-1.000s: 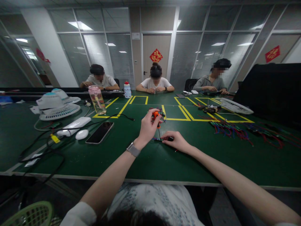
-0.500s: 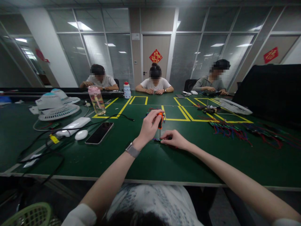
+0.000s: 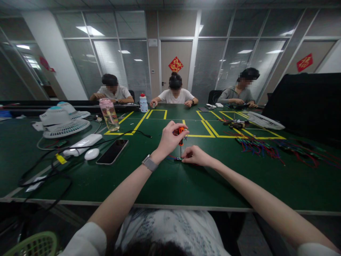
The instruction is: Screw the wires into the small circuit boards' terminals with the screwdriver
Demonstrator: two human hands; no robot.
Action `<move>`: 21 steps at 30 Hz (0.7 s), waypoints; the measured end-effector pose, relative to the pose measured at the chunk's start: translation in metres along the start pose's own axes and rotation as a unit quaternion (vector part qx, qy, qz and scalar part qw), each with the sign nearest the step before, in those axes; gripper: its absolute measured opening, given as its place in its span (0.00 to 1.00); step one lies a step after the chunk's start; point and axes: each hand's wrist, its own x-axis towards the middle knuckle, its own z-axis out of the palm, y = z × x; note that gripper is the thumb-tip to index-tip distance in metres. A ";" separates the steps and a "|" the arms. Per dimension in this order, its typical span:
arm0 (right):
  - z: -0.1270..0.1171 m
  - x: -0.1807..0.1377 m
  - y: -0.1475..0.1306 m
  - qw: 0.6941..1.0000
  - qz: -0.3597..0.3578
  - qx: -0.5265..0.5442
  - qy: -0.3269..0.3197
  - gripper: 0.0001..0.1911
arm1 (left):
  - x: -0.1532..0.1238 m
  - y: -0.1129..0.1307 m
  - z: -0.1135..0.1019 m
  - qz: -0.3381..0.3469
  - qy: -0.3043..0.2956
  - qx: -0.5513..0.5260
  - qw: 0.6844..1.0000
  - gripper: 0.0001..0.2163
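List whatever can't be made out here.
All in the head view:
- Tip of the screwdriver: too small to tell whether it meets a screw.
- Its handle: partly covered by the left hand.
- Right end of the circuit board: behind the right hand.
- Green basket: cut off by the bottom edge.

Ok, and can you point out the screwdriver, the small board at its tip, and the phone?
Screwdriver (image 3: 181, 141): head view, on the lower part of its handle.
Small board (image 3: 178, 159): head view, on its uncovered part.
Phone (image 3: 113, 152): head view, middle of its dark screen.
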 end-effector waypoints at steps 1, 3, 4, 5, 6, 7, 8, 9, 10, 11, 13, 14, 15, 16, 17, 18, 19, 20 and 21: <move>0.002 -0.002 0.001 1.000 -0.017 0.001 0.009 0.08 | 0.002 0.000 -0.002 0.002 -0.005 0.010 1.000 0.05; 0.004 -0.006 0.003 0.999 -0.043 0.008 0.023 0.08 | 0.004 -0.001 -0.005 0.008 -0.024 0.009 1.000 0.07; 0.006 -0.008 0.003 0.998 -0.049 0.014 0.028 0.08 | 0.005 -0.001 -0.006 0.011 -0.032 -0.002 0.999 0.08; 0.007 -0.009 0.003 0.998 -0.052 0.020 0.034 0.08 | 0.005 -0.002 -0.007 0.011 -0.037 -0.018 0.999 0.10; 0.009 -0.010 0.004 0.997 -0.054 0.022 0.043 0.09 | 0.005 -0.002 -0.008 0.006 -0.035 -0.034 0.999 0.10; 0.010 -0.011 0.004 0.997 -0.056 0.020 0.054 0.09 | 0.004 -0.003 -0.009 -0.003 -0.029 -0.049 0.998 0.11; 0.012 -0.011 0.004 0.996 -0.059 0.016 0.063 0.08 | 0.003 -0.004 -0.010 -0.015 -0.020 -0.061 0.998 0.10; 0.013 -0.012 0.004 0.996 -0.061 0.010 0.070 0.08 | 0.002 -0.005 -0.010 -0.025 -0.011 -0.071 0.997 0.09; 0.014 -0.012 0.004 0.995 -0.063 0.005 0.075 0.08 | 0.001 -0.006 -0.011 -0.032 -0.003 -0.078 0.996 0.09; 0.015 -0.012 0.004 0.995 -0.065 0.001 0.076 0.08 | -0.001 -0.007 -0.011 -0.034 0.002 -0.081 0.996 0.08; 0.015 -0.013 0.004 0.995 -0.067 -0.003 0.074 0.08 | -0.004 -0.008 -0.012 -0.030 0.013 -0.074 0.997 0.07; 0.015 -0.013 0.004 0.995 -0.068 -0.004 0.073 0.08 | -0.005 -0.009 -0.013 -0.027 0.019 -0.068 0.997 0.07; 0.015 -0.013 0.003 0.995 -0.067 -0.005 0.073 0.07 | -0.007 -0.008 -0.013 -0.025 0.024 -0.062 0.997 0.07; 0.015 -0.013 0.003 0.995 -0.065 -0.005 0.074 0.07 | -0.008 -0.008 -0.013 -0.024 0.026 -0.058 0.998 0.08; 0.015 -0.013 0.003 0.995 -0.064 -0.005 0.076 0.07 | -0.009 -0.007 -0.013 -0.022 0.024 -0.058 0.998 0.09; 0.016 -0.013 0.002 0.995 -0.062 -0.005 0.078 0.07 | -0.010 -0.006 -0.012 -0.019 0.021 -0.064 0.998 0.10; 0.016 -0.013 0.002 0.995 -0.061 -0.005 0.079 0.07 | -0.010 -0.004 -0.011 -0.019 0.014 -0.076 0.997 0.11; 0.016 -0.013 0.002 0.995 -0.061 -0.007 0.080 0.07 | -0.011 -0.002 -0.009 -0.021 0.007 -0.095 0.995 0.11; 0.016 -0.013 0.002 0.995 -0.062 -0.009 0.079 0.07 | -0.011 -0.001 -0.008 -0.028 -0.001 -0.119 0.992 0.12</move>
